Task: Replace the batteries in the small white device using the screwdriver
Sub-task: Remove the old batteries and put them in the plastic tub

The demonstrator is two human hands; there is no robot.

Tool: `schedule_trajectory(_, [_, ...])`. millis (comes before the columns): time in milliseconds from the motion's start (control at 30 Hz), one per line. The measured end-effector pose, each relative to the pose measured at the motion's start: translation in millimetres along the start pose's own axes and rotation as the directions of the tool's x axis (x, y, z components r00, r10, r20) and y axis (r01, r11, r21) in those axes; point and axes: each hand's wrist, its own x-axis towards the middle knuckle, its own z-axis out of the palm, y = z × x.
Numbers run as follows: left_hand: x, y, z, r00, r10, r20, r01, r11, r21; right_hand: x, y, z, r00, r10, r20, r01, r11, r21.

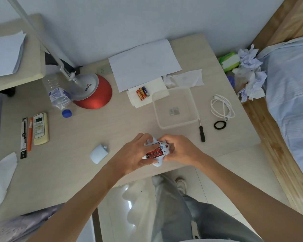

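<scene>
White device [162, 147] sits at the near edge of the table [73, 172], held between both hands with its battery bay open and facing up. Two red batteries [154, 153] are seated inside, long axis running left-right with the right end tipped slightly away.

Left hand [135, 152] grips the device, fingers laid over the top and onto the batteries, thumb on the near edge. Right hand [180, 151] is curled round the device's right end, steadying it.

Can't tell if the red cells are the old set or the new one. Three spare batteries [142, 94] lie on a tissue well away, straight ahead.

Key layout for what follows:
- The loose white cover [98, 154] lies flat to the left, nearer the left hand.
- The screwdriver [202, 132] lies to the right, nearer the right hand. Its handle points toward the person and its shaft points away.

If the bay is ready to close, the cover likely comes in from the left.
</scene>
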Motion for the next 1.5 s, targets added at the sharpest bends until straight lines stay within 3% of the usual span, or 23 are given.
schedule_trajectory(367, [19, -13, -5, 0.991, 0.053, 0.119, -0.054, 0.999, 0.008, 0, 0, -1, 1.000, -0.001, 0.011, 0.002, 0.999, -0.035])
schedule_trajectory(667, [20, -13, -3, 0.991, 0.023, 0.135, -0.018, 0.999, -0.033, -1, 0, -1, 1.000, 0.002, 0.005, -0.002, 0.999, -0.041])
schedule_trajectory(767, [14, -11, -3, 0.997, -0.030, 0.065, 0.033, 0.998, -0.051, -2, 0, -1, 1.000, 0.008, 0.002, -0.008, 1.000, -0.025])
schedule_trajectory(867, [3, -2, 4, 0.991, -0.092, -0.097, 0.085, 0.993, -0.079, -3, 0, 0, 1.000, 0.024, -0.002, -0.024, 1.000, -0.007])
schedule_trajectory(1133, [-4, 19, 35, 0.886, -0.245, -0.394, 0.170, 0.962, -0.214, -4, -1, 0, 1.000, 0.030, -0.003, -0.030, 0.999, 0.010])
schedule_trajectory(1267, [6, 32, 41, 0.806, -0.484, -0.341, 0.245, 0.798, -0.551, -6, -2, -1, 0.999, 0.042, -0.003, -0.042, 0.999, 0.019])
schedule_trajectory(1500, [4, 36, 39, 0.821, -0.480, -0.308, 0.276, 0.807, -0.522, -5, -4, 0, 0.999, 0.045, -0.005, -0.045, 0.999, 0.013])
